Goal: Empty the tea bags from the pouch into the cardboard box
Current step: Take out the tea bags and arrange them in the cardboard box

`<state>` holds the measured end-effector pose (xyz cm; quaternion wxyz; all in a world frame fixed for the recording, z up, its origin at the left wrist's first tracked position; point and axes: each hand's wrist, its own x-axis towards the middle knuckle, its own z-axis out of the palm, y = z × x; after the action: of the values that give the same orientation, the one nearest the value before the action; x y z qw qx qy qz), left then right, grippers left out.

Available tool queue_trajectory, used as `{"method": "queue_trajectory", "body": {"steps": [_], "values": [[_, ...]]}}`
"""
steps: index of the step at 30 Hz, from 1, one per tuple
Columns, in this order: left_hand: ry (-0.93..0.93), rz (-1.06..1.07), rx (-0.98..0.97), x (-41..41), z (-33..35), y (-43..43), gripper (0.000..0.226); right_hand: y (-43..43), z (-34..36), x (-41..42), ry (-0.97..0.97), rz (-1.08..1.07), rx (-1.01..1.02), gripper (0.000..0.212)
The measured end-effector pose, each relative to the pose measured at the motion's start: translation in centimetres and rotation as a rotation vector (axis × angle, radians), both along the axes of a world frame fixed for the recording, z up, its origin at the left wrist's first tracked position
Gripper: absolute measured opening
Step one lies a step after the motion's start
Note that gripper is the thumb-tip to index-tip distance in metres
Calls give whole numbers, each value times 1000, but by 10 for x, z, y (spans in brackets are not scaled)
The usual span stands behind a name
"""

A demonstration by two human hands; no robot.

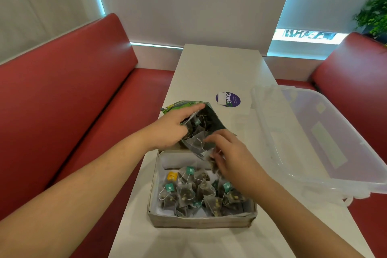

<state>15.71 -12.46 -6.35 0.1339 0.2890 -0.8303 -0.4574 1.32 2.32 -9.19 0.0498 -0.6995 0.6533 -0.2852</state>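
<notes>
Nearest the person, a shallow cardboard box (199,221) sits on the white surface (209,69), open at the top. Its white-lined floor holds a heap of pyramid tea bags (186,192) with strings and teal tags, and a yellow tag (172,175) lies among them near the box's left wall.

Over the far right part of the box, the right hand (232,159) reaches in from the right. Its fingers are curled together on a tea bag (213,165) just below the pouch's mouth, though motion blur hides the exact grip.

Just beyond the far edge of the box, the left hand (169,130) grips the pouch (209,123). The fingers lie along the green outer face and the thumb is tucked at the opening. The pouch is tilted with its mouth towards the box and shows a dark inside with more bags in it.

Further back on the surface lies a round purple sticker (228,99). To the right of it a clear plastic bin (314,138) lies tipped, overhanging the surface's right edge.

Red padded benches (62,90) flank the surface on both sides. Behind them are pale blinds (188,2), and a leafy plant (374,14) stands in the far right corner.
</notes>
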Motion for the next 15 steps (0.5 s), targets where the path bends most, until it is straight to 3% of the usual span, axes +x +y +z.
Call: {"method": "queue_trajectory", "body": {"steps": [5, 7, 10, 12, 15], "values": [[11, 1, 14, -1, 0, 0, 85, -60, -12, 11, 151, -6, 133, 48], [16, -1, 19, 0, -1, 0, 85, -81, -17, 11, 249, -61, 356, 57], [19, -7, 21, 1, -3, -2, 86, -101, -20, 12, 387, -68, 606, 46], [18, -12, 19, 1, -5, -3, 86, -99, -18, 13, 395, -77, 605, 31], [17, -12, 14, -1, -5, -5, 86, -76, -13, 7, 198, -79, 430, 20]]}}
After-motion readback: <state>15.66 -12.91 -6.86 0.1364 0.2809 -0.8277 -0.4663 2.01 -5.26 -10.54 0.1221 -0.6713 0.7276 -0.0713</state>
